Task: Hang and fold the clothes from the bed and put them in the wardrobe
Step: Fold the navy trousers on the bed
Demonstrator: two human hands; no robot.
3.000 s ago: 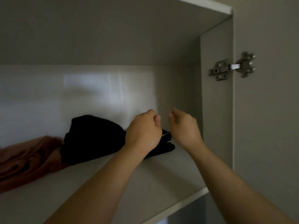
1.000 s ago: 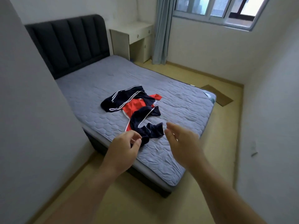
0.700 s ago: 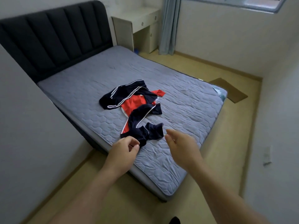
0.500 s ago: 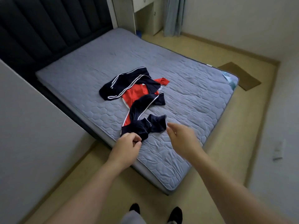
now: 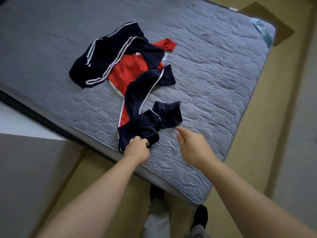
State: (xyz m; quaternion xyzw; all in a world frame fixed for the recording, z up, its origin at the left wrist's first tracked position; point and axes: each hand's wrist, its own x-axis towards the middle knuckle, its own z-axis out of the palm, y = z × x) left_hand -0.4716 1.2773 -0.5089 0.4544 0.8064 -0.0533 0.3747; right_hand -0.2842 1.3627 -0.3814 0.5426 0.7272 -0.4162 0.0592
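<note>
The step in hand looks like picking up the next garment. The clothes [image 5: 130,71], a navy and red tangle with white stripes, lie mid-frame on the bed [image 5: 214,74], their near end close to the mattress's lower edge. The left hand [image 5: 137,148] curls its fingers into that navy end, pinching the cloth. The right hand [image 5: 192,145] is just beside it, fingers loosely spread, holding nothing. The next move likely calls for a second hold, so one piece lifts free of the tangle. The bed's edge runs diagonally under both wrists. Bare mattress lies right of the heap. The floor [image 5: 103,177] below gives room to step back, though a grey panel [image 5: 34,169] stands close at lower left.
</note>
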